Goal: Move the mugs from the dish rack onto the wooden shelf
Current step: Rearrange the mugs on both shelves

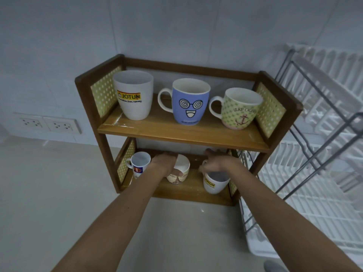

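Note:
The wooden shelf has two boards. On the upper board stand a white Jotun mug, a blue face mug and a green anchor mug. On the lower board stand a small white mug at the left, a cream mug in the middle and a second white Jotun mug at the right. My left hand is wrapped around the cream mug. My right hand grips the rim of the lower Jotun mug. The white dish rack at the right shows no mugs.
The shelf stands on a pale counter against a tiled wall. Two wall sockets sit at the left. The rack's grey wire frame rises close to the shelf's right side.

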A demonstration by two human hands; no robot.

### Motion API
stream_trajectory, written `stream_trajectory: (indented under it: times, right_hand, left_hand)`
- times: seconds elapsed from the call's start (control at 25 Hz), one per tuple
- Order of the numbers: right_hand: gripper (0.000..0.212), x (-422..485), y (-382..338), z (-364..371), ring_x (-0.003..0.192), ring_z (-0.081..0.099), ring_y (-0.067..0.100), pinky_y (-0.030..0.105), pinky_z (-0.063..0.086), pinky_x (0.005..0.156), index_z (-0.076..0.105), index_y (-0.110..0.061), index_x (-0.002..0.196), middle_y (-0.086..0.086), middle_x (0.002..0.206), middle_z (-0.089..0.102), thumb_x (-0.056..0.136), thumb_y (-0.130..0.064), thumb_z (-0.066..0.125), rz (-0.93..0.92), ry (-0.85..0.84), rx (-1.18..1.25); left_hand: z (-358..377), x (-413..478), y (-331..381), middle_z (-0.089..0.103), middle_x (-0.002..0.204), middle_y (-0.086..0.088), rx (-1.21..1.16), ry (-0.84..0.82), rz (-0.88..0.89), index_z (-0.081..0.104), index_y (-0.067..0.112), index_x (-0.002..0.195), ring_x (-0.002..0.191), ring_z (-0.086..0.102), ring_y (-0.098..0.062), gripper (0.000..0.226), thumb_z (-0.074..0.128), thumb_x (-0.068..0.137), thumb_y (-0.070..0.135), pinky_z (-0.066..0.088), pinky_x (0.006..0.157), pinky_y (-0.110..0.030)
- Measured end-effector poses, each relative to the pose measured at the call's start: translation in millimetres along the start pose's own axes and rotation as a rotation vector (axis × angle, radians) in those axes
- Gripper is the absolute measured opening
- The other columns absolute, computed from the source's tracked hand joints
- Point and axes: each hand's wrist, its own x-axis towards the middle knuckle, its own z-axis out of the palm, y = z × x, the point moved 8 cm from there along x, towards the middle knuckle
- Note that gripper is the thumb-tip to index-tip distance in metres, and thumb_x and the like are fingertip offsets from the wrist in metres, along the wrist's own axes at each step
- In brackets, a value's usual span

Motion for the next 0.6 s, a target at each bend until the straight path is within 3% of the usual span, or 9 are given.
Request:
stream_trajectory:
  times: [0.08, 0.2, 0.4, 0.6]
  right_hand:
    - [0.081, -4, 11, 3, 0.12, 0.05, 0.03, 0.039, 0.047, 0.093, 0.039, -0.013, 0.138, 0.01, 0.137, 0.05, 0.076, -0.058, 0.064, 0.113, 0.027, -0.142]
    - [0.06, -6, 3, 7, 0.104, 0.058, 0.026, 0.035, 0.049, 0.079, 0.05, -0.011, 0.125, 0.008, 0.12, 0.059, 0.077, -0.044, 0.067, -0.004, 0.048, -0.164]
    - [0.073, -5, -9, 7, 0.118, 0.047, 0.03, 0.036, 0.045, 0.085, 0.036, -0.021, 0.137, 0.01, 0.134, 0.043, 0.075, -0.027, 0.074, -0.121, 0.049, -0.167]
    - [0.07, -3, -8, 7, 0.115, 0.047, 0.03, 0.038, 0.047, 0.084, 0.04, -0.02, 0.134, 0.012, 0.133, 0.04, 0.074, -0.016, 0.075, -0.193, 0.03, -0.181]
  left_hand:
    - [2, 0, -1, 0.045, 0.145, -0.01, -0.024, -0.007, -0.003, 0.033, 0.014, 0.143, 0.13, 0.045, -0.029, 0.081, 0.066, 0.079, 0.052, 0.042, 0.103, -0.041]
    - [3, 2, -3, 0.042, 0.147, -0.01, -0.058, 0.004, -0.003, 0.03, 0.015, 0.144, 0.132, 0.042, -0.028, 0.083, 0.067, 0.08, 0.05, 0.04, 0.104, -0.04]
    - [5, 5, -3, 0.039, 0.15, -0.009, -0.051, 0.001, -0.01, 0.029, 0.015, 0.146, 0.135, 0.039, -0.027, 0.085, 0.068, 0.079, 0.051, 0.038, 0.106, -0.04]
    - [7, 7, -5, 0.037, 0.151, -0.008, -0.067, -0.014, 0.0, 0.028, 0.016, 0.146, 0.136, 0.037, -0.027, 0.085, 0.069, 0.079, 0.049, 0.036, 0.107, -0.04]
